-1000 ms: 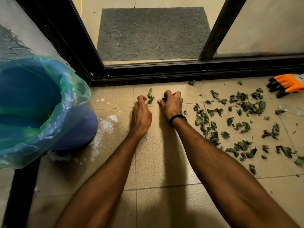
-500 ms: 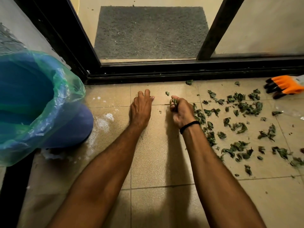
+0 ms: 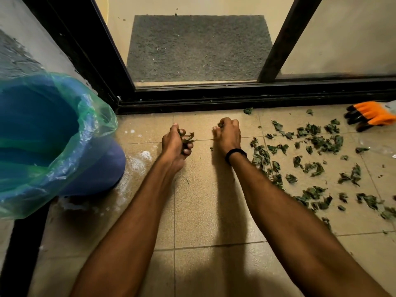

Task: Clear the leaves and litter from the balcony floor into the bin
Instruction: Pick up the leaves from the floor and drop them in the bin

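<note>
My left hand is curled round a small bunch of green leaves, palm turned sideways, just above the tiled floor. My right hand is beside it with fingers curled; a bit of green shows at its fingertips. Several torn green leaves lie scattered over the tiles to the right of my right arm. The blue bin, lined with a green-blue plastic bag, stands at the left, a short way from my left hand.
A black sliding-door track runs across just beyond my hands, with a grey doormat behind it. An orange and black glove lies at the right edge. White powdery marks spot the tiles near the bin.
My left hand, flat on the floor before, has turned and closed round leaves. My right hand moved forward towards the door track with its fingers still curled.
</note>
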The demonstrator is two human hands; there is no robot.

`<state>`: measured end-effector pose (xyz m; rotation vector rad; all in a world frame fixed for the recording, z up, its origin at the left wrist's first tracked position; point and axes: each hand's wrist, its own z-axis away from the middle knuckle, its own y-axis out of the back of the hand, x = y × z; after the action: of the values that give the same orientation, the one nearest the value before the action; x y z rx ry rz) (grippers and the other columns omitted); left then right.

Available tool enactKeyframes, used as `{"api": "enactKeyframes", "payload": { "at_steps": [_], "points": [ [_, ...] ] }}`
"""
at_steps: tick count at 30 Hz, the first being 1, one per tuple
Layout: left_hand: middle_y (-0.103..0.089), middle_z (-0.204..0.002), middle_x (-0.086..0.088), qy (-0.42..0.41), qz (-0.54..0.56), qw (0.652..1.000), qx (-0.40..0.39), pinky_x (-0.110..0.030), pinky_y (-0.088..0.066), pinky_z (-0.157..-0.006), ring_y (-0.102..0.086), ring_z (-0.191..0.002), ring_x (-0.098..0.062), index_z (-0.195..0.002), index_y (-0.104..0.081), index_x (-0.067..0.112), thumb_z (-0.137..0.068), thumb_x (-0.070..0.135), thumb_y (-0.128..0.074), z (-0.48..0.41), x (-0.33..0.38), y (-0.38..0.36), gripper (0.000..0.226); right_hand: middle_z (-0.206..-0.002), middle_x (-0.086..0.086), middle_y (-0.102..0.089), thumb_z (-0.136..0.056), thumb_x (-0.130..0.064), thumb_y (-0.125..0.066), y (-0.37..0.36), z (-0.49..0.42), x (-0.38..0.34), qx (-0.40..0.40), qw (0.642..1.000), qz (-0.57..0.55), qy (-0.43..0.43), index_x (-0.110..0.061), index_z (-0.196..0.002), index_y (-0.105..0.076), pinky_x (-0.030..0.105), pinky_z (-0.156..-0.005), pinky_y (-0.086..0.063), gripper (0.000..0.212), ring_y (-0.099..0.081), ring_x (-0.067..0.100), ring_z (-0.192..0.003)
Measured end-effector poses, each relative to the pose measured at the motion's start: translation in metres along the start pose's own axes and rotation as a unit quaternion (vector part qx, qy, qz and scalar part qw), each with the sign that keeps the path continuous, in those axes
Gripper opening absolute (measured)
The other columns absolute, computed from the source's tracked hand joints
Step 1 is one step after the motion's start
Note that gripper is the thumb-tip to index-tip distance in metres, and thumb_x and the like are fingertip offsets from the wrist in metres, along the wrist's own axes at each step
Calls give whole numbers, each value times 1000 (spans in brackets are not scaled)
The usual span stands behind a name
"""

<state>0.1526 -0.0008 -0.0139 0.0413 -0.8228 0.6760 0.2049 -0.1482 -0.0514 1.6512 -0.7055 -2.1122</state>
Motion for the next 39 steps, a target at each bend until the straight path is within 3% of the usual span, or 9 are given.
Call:
{"api": "enactKeyframes", "payload": {
  "at_steps": [4, 7, 10, 14, 20, 26, 30, 36, 39],
  "points": [
    [-60, -67, -1, 85, 114, 985, -99, -16, -26, -32, -43, -45, -6, -78, -51, 18, -103, 31, -41, 4, 6, 18, 31, -117, 17, -57, -99, -19, -52, -2, -1, 3, -22, 989, 144, 36, -3, -116, -57, 40, -91, -44, 25, -54, 31, -107],
    [-65, -77, -4, 114, 186, 963, -160, -14, -26, -30, -39, -41, -4, -73, -45, 18, -98, 25, -43, 5, 5, 26, 27, -99, 4, -65, -99, -24, -56, 1, 3, 2, -22, 996, -59, -57, -6, -104, -63, 30, -83, -52, 20, -61, 17, -90],
    [-65, -81, -5, 119, 202, 953, -190, -14, -29, -31, -42, -43, -5, -76, -48, 15, -94, 22, -46, 12, -2, 26, 19, -82, 3, -64, -100, -15, -55, 15, 10, 5, -43, 921, -353, -158, -5, -99, -63, 20, -60, -52, 13, -58, 7, -63],
    [-62, -82, -10, 100, 168, 962, -190, -17, -38, -38, -49, -54, -11, -85, -55, 9, -89, 15, -43, 22, -11, 16, 14, -71, 3, -62, -97, -11, -58, 51, 16, 17, 25, 858, -478, -186, -5, -101, -64, 20, -50, -47, 9, -56, 10, -57],
    [-48, -65, 0, -60, -60, 996, -24, -18, -27, -37, -40, -45, -9, -94, -63, 9, -101, 12, -45, 24, -29, -5, 20, -85, 13, -69, -96, -48, -55, 71, 24, 42, 134, 973, -141, -123, -9, -92, -60, 35, -63, -55, 40, -64, 25, -71],
    [-72, -98, -3, -319, -477, 819, 23, -26, -42, -62, -65, -82, -18, -105, -66, 13, -99, 44, -59, 18, -53, -10, 33, -109, 6, -55, -100, -29, -55, 35, 48, 44, 42, 993, 97, -47, -9, -115, -50, 24, -66, -42, 26, -52, 18, -88],
    [-60, -122, -11, -357, -568, 741, 11, -33, -48, -78, -60, -103, -26, -129, -59, 10, -101, 31, -58, 14, -68, -17, 35, -113, 10, -60, -102, -23, -50, 37, 50, 47, 2, 994, 87, -72, -8, -111, -55, 26, -69, -43, 18, -56, 20, -91],
    [-56, -114, -11, -393, -545, 739, -41, -7, -35, -64, -55, -92, -13, -114, -57, 3, -106, 15, -47, 13, -83, -18, 18, -93, 0, -59, -100, -24, -55, 68, 57, 51, 73, 985, -62, -145, -5, -113, -57, 6, -43, -34, 23, -50, 1, -67],
    [-54, -104, -6, -407, -567, 716, 17, -24, -39, -64, -52, -82, -16, -106, -57, 11, -104, 16, -49, 11, -88, -19, 9, -103, 0, -59, -98, -15, -58, 68, 66, 46, 84, 988, -32, -124, -9, -115, -55, 11, -59, -41, 19, -57, 9, -83]
  ]
}}
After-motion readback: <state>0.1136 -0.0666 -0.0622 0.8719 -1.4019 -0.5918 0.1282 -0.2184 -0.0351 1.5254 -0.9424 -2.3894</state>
